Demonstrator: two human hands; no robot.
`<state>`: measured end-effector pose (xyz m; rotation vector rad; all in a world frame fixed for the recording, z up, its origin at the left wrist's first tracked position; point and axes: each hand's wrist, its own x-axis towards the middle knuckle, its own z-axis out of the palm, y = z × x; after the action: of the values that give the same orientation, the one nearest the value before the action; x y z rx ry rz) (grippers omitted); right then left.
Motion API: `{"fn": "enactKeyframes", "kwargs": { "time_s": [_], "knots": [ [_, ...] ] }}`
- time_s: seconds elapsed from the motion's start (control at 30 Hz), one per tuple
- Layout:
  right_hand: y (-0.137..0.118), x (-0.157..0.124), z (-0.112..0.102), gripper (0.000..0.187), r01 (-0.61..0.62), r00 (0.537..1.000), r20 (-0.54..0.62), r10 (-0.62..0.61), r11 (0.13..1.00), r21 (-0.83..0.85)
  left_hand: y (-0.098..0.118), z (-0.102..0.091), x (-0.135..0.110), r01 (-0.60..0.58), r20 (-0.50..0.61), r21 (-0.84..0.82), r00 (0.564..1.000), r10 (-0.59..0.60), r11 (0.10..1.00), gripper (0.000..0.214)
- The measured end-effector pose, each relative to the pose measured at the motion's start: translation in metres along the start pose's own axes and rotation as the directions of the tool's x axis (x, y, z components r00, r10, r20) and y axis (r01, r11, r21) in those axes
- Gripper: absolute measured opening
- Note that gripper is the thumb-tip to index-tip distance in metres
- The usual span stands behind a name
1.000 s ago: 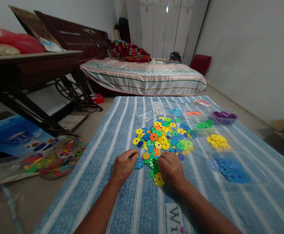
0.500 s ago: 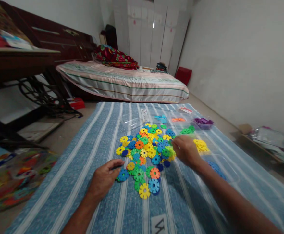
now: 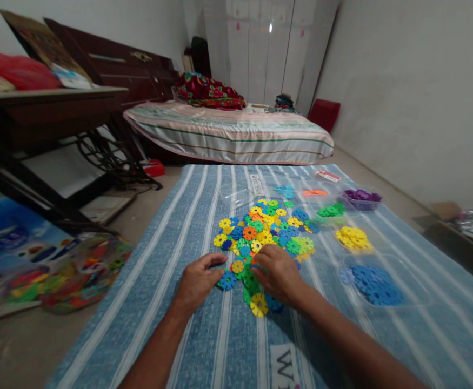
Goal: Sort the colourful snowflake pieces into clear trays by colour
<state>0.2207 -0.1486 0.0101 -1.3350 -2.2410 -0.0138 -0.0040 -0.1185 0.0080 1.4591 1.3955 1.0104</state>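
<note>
A heap of flower-shaped plastic discs (image 3: 264, 237) in yellow, green, blue and orange lies mid-table. At its left edge is my left hand (image 3: 198, 282), thumb and fingers apart, the thumb close to a blue notched disc (image 3: 227, 280). My right hand (image 3: 280, 272) is over the near part of the heap, fingers curled down among green discs (image 3: 251, 281). Its fingertips are closed together, and whatever is between them is hidden. In front of it lies a yellow disc (image 3: 259, 304), with a blue disc partly under the hand.
Sorted discs fill clear trays on the right: blue discs (image 3: 376, 284), yellow discs (image 3: 353, 237), green discs (image 3: 331, 210), purple discs (image 3: 361, 196) and orange discs (image 3: 314, 192). A striped cloth (image 3: 147, 302) covers the table. A bed (image 3: 236, 135) stands beyond; bags of pieces (image 3: 86, 275) lie left.
My right hand has moved left and nearer, from beside the green and yellow trays to the near part of the heap. My left hand stays by the blue disc. The view has swung left.
</note>
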Motion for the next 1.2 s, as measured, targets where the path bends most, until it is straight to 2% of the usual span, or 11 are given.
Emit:
{"fn": "enactKeyframes", "kwargs": {
  "time_s": [0.17, 0.23, 0.37, 0.5, 0.6, 0.73, 0.8, 0.87, 0.97, 1.07, 1.2],
  "knots": [
    [-0.032, 0.017, 0.022, 0.018, -0.002, 1.0, 0.022, 0.003, 0.998, -0.067, -0.001, 0.0, 0.0, -0.009, 0.008, 0.028, 1.0, 0.009, 1.0, 0.035],
    [-0.034, 0.018, 0.028, 0.012, -0.005, 1.0, 0.017, 0.007, 0.995, -0.098, -0.002, 0.0, 0.0, -0.013, 0.004, 0.029, 1.0, 0.013, 0.999, 0.034],
    [-0.031, 0.011, 0.035, 0.014, 0.036, 0.998, -0.042, -0.041, 0.994, -0.103, -0.002, 0.001, 0.001, -0.018, -0.001, 0.006, 1.0, 0.018, 1.0, 0.033],
    [-0.026, 0.004, 0.029, 0.015, 0.123, 0.981, -0.14, -0.131, 0.99, -0.063, -0.001, 0.001, 0.0, -0.005, 0.002, -0.021, 1.0, 0.005, 1.0, 0.034],
    [-0.014, -0.004, 0.008, 0.021, 0.127, 0.962, -0.238, -0.134, 0.991, -0.045, 0.0, 0.002, 0.0, -0.002, 0.006, -0.03, 1.0, 0.002, 1.0, 0.035],
    [0.027, -0.028, -0.042, 0.022, 0.023, 0.936, -0.347, -0.064, 0.992, -0.121, 0.0, 0.001, 0.0, -0.014, 0.0, -0.017, 1.0, 0.014, 1.0, 0.034],
    [0.055, -0.047, -0.072, 0.019, -0.097, 0.91, -0.414, -0.005, 0.969, -0.225, -0.001, 0.002, 0.0, -0.023, -0.001, -0.011, 1.0, 0.023, 1.0, 0.033],
    [0.08, -0.066, -0.097, 0.018, -0.259, 0.884, -0.462, 0.068, 0.894, -0.364, 0.0, 0.003, 0.0, -0.025, 0.001, -0.012, 1.0, 0.025, 1.0, 0.032],
    [0.095, -0.085, -0.112, 0.015, -0.387, 0.853, -0.504, 0.134, 0.81, -0.44, 0.003, 0.005, 0.0, -0.023, 0.005, -0.025, 1.0, 0.023, 0.999, 0.031],
    [0.074, -0.086, -0.095, 0.013, -0.298, 0.883, -0.453, 0.125, 0.894, -0.335, 0.005, 0.007, -0.001, -0.032, 0.007, -0.03, 0.999, 0.032, 0.999, 0.029],
    [0.014, -0.07, -0.048, 0.011, -0.077, 0.938, -0.346, 0.033, 0.991, -0.114, 0.004, 0.007, -0.001, -0.043, -0.002, -0.009, 0.999, 0.043, 0.999, 0.028]
  ]
}}
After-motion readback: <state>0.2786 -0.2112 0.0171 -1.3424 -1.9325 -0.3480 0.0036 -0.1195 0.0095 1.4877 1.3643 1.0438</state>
